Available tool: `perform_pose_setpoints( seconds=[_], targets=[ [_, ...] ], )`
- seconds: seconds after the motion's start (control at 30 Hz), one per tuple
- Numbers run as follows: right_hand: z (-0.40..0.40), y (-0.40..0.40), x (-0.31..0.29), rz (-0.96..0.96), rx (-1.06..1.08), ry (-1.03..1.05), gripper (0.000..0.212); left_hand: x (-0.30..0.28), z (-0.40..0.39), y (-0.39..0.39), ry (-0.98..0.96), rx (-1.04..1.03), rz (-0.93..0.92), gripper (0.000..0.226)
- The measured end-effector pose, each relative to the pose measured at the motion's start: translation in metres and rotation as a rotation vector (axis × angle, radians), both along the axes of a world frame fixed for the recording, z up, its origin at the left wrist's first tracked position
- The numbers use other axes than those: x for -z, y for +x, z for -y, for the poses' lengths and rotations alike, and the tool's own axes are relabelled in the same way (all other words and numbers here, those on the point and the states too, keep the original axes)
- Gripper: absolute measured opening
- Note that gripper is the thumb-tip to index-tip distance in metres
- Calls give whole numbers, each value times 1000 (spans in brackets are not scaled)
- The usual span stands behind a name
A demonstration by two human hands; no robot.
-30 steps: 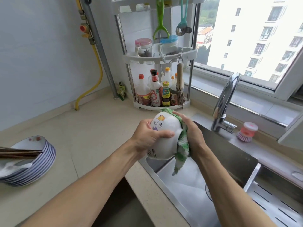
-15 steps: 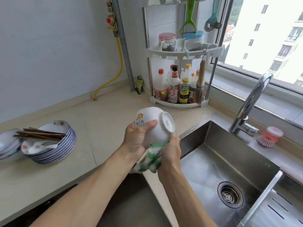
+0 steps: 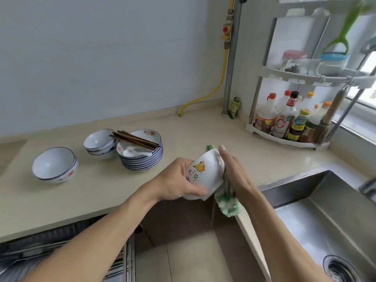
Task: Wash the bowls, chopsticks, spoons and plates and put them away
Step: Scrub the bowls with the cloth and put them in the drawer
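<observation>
My left hand grips a white bowl with cartoon pictures, tilted on its side above the counter's front edge. My right hand presses a green and white cloth against the bowl's right side, fingers straight. On the counter to the left stands a stack of blue-rimmed plates with dark chopsticks and a white spoon on top. Beside it are stacked small bowls and another bowl stack.
A steel sink with a drain lies at the right. A corner rack with sauce bottles and a brush stands at the back right. A wire rack drawer is open below the counter at lower left.
The view has swung left, bringing more bowls into sight. The bowl has turned in my left hand, and my right hand with the cloth has moved from below it to its right side.
</observation>
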State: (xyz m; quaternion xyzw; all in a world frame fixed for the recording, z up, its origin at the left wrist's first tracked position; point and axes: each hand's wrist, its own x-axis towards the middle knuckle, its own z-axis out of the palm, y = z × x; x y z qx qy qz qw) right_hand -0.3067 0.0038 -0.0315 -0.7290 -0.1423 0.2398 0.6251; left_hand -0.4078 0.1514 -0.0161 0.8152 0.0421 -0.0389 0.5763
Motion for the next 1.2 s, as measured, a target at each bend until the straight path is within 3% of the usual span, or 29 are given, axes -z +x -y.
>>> perform_pose_setpoints(
  seconds=[0.07,0.17,0.23,0.3,0.5,0.63,0.73,0.9,1.0,1.2],
  targets=[
    [-26,-24,-2,-23,-32,-49,52,1,-17,-27,263,-17,36,22],
    [-62,-60,2,-184,-98,-120,17,9,-46,-72,770,-17,62,24],
    [-89,-84,11,-223,-123,-170,10,15,-66,-104,933,-6,-25,16],
    [-110,-103,20,-236,-132,-178,5,19,-80,-125,1024,3,-95,14],
    [-179,-153,52,-228,-298,-244,8,38,-138,-203,1114,-171,-149,46],
    [-226,-178,70,-194,-445,-326,9,53,-173,-245,1153,-163,-214,35],
    [-268,-200,86,-87,-566,-417,2,63,-189,-278,1130,-233,-297,28],
    [-327,-249,115,148,-661,-495,36,89,-210,-339,945,-427,-399,24],
    [-353,-281,127,221,-731,-477,43,111,-225,-378,690,-633,-469,41],
    [-398,-341,162,220,-1060,-492,37,166,-272,-442,92,-1116,-447,34]
  ],
)
